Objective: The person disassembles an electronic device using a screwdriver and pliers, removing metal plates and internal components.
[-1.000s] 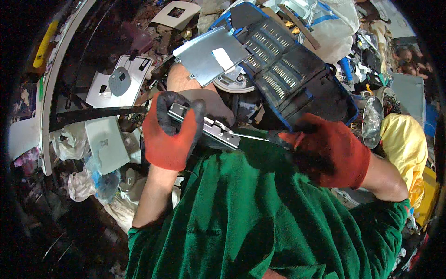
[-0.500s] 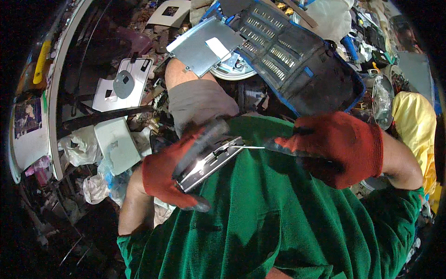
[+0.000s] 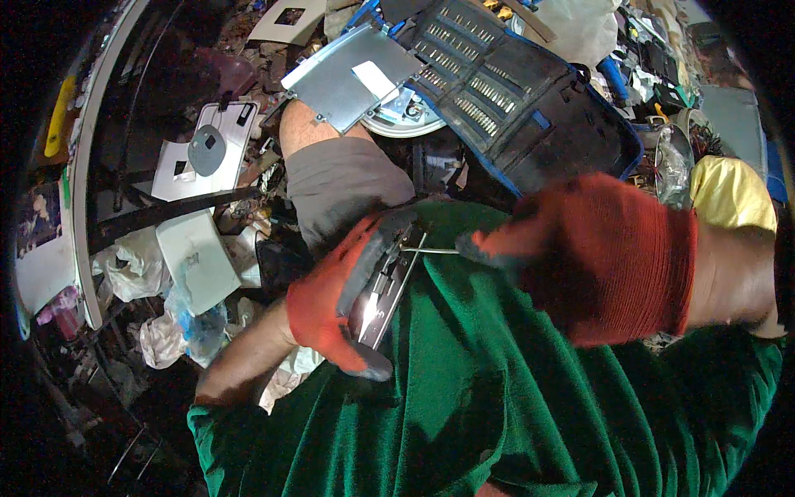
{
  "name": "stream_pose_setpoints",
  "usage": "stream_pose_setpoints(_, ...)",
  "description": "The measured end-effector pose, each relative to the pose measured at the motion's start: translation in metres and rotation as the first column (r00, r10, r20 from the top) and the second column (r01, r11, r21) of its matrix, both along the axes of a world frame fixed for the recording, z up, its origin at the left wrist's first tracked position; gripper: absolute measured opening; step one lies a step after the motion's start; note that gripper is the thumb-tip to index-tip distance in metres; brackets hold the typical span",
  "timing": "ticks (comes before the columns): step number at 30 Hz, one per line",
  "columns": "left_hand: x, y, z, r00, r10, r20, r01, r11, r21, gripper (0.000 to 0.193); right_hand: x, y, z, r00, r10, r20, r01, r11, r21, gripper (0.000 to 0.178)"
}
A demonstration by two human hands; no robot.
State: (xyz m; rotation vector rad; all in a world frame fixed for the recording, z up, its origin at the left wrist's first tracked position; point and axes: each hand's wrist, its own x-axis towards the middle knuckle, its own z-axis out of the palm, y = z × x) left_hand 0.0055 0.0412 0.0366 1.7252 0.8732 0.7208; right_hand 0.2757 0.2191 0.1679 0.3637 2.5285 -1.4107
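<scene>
1 metal casing [image 3: 378, 311], gripped by the left hand [image 3: 333, 290], seems stiff, slick: hold its edges. At 3 o'clock, the right hand [image 3: 592, 258] pinches a thin tool [image 3: 436, 251].

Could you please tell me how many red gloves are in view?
2: one glove is on the left hand, which holds a metal part; the other glove is on the right hand, which holds a thin tool. More could be hidden.
</scene>
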Motion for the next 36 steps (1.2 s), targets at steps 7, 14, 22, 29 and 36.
stream_pose_setpoints(7,0.012,-0.016,-0.006,0.901,0.294,0.32,-0.212,0.94,-0.267,0.149,0.015,-0.043,-0.051,0.984,-0.057,-0.167,0.098,0.964,0.248,0.046)
stream_pose_setpoints(14,0.021,-0.025,-0.014,0.772,0.483,0.413,-0.244,0.825,-0.509,0.156,0.027,-0.052,-0.095,0.949,-0.146,-0.278,0.19,0.972,0.137,0.067)
stream_pose_setpoints(22,0.036,-0.014,-0.001,0.622,0.625,0.472,-0.305,0.748,-0.589,0.165,0.017,-0.044,-0.087,0.949,-0.17,-0.265,0.214,0.966,0.147,0.053)
stream_pose_setpoints(29,0.038,-0.015,-0.004,0.564,0.657,0.499,-0.376,0.743,-0.554,0.14,0.013,-0.017,-0.062,0.98,-0.039,-0.197,0.087,0.967,0.241,0.052)
stream_pose_setpoints(36,0.026,-0.009,0.009,0.662,0.707,0.248,-0.584,0.694,-0.421,0.064,0.025,0.009,-0.1,0.89,-0.444,-0.104,0.364,0.828,-0.427,0.048)
